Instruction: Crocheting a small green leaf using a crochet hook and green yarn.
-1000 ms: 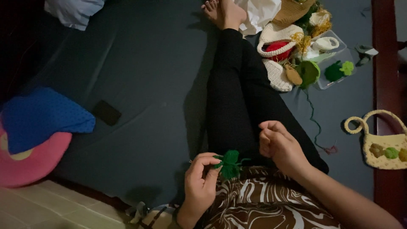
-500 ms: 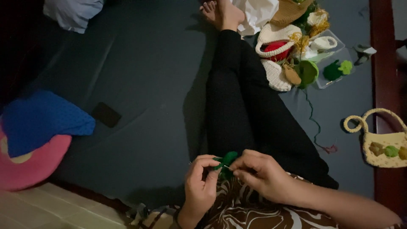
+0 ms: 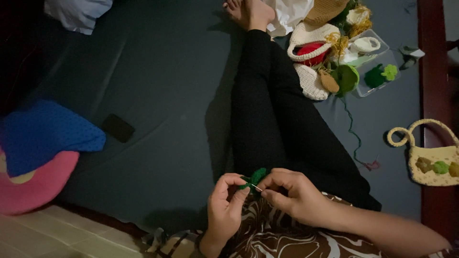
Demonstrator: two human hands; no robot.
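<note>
Over the lap, the left hand and right hand are both pinching a small green crochet piece between closed fingertips, while green yarn is trailing across the dark bed.

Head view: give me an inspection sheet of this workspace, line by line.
Surface: dark grey mattress sheet, dimly lit.
Job's things: small green crochet piece pinched between both hands; a thin hook or needle seems to sit at it.
Clutter: pile of crochet items and yarn by a clear tray; cream crochet bag; dark flat object.
Grippers: left hand and right hand both closed on the green piece.
Cables: none; a green yarn strand trails across the sheet.
Surroundings: blue cloth on a pink cushion; tiled floor; outstretched legs in black trousers.
</note>
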